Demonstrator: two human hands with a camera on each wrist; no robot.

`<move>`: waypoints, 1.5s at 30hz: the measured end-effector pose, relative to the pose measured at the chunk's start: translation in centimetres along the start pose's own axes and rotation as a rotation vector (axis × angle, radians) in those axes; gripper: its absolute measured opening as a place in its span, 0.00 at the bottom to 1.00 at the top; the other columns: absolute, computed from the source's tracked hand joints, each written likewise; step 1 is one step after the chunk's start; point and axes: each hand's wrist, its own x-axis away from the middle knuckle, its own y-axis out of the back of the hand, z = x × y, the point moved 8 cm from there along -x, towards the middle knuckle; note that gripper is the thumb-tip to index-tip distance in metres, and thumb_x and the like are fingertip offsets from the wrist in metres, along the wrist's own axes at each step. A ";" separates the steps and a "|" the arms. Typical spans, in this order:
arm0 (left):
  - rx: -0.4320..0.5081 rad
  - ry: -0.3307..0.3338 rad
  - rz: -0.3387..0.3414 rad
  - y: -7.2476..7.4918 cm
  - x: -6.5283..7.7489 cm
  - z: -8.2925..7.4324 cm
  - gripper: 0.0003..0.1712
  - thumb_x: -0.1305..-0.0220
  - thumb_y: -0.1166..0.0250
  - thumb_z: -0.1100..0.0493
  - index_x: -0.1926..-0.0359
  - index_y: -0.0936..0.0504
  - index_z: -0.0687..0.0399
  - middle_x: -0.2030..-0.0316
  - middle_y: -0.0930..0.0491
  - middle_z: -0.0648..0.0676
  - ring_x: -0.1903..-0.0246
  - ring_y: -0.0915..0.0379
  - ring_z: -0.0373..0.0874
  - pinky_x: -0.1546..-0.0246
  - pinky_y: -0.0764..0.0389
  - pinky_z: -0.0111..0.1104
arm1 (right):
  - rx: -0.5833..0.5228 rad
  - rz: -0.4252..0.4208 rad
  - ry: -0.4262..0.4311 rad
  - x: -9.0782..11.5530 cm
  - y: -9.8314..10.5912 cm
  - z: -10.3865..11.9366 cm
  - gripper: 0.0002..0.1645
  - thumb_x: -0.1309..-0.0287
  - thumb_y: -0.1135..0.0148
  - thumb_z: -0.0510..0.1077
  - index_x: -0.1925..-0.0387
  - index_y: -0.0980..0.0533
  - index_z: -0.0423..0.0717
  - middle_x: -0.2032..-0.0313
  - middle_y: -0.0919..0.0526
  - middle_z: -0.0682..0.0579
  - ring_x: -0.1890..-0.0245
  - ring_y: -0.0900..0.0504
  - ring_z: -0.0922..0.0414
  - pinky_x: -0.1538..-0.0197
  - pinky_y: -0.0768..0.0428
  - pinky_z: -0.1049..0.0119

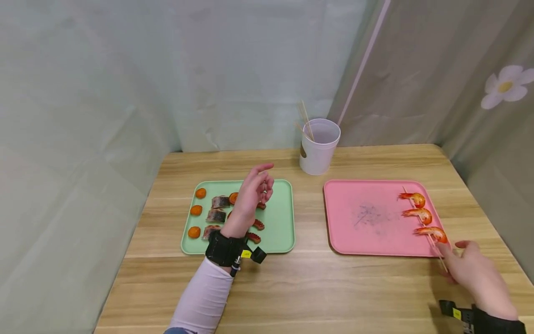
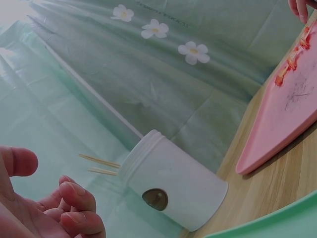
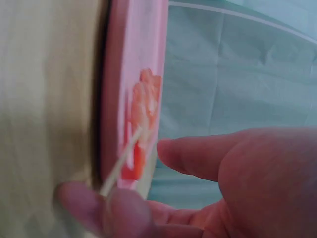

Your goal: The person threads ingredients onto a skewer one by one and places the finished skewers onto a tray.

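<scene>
Three orange-red shrimp (image 1: 418, 216) lie in a column on a thin wooden skewer (image 1: 437, 256), along the right side of the pink tray (image 1: 354, 248). The skewer's lower end juts past the near rim to my right hand (image 1: 473, 271). In the right wrist view the thumb (image 3: 183, 152) stands apart from the skewer, while two fingertips touch its end. Above the green tray (image 1: 278, 222), my left hand (image 1: 252, 192) has loosely bent fingers around nothing. It hides part of the food there: orange balls (image 1: 196, 210), grey-skinned fish pieces (image 1: 216, 215) and reddish-brown tentacle-like pieces (image 1: 253, 237).
Behind the trays, a white cup (image 1: 319, 155) holds a few wooden skewers (image 1: 306, 121) leaning left. Both trays sit on a wood-grain table (image 1: 300, 287). Pale curtains (image 1: 250, 83) hang along the back and sides, close to the table edges.
</scene>
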 end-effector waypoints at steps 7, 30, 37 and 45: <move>-0.016 -0.013 -0.015 0.0 -0.5 0.2 0.25 0.16 0.50 0.54 0.26 0.32 0.61 0.67 0.30 0.51 0.75 0.37 0.42 0.72 0.38 0.29 | 0.063 -0.093 -0.010 0.0 2.8 1.7 0.50 0.18 0.59 0.64 0.34 0.51 0.15 0.63 0.26 0.28 0.64 0.24 0.36 0.60 0.22 0.44; -0.896 -0.288 -0.160 -3.9 -12.9 -3.6 0.19 0.16 0.47 0.44 0.43 0.19 0.51 0.71 0.26 0.50 0.75 0.30 0.45 0.72 0.32 0.37 | -0.482 -0.008 0.666 -7.2 4.5 33.7 0.43 0.17 0.58 0.66 0.20 0.40 0.38 0.33 0.26 0.33 0.39 0.24 0.42 0.45 0.24 0.55; -1.057 -0.308 -0.212 -5.1 -14.6 -4.5 0.19 0.18 0.44 0.39 0.49 0.17 0.46 0.73 0.22 0.48 0.75 0.26 0.44 0.75 0.30 0.38 | -0.654 -0.107 0.627 -9.9 2.6 37.3 0.41 0.15 0.61 0.64 0.20 0.40 0.38 0.24 0.34 0.36 0.25 0.36 0.41 0.25 0.35 0.47; -1.097 -0.259 -0.296 -6.2 -15.4 -3.7 0.22 0.19 0.43 0.37 0.61 0.14 0.44 0.70 0.16 0.46 0.69 0.19 0.43 0.73 0.25 0.38 | -0.824 -0.180 0.573 -11.4 0.9 37.6 0.40 0.15 0.64 0.64 0.20 0.37 0.42 0.23 0.33 0.42 0.23 0.36 0.47 0.21 0.40 0.54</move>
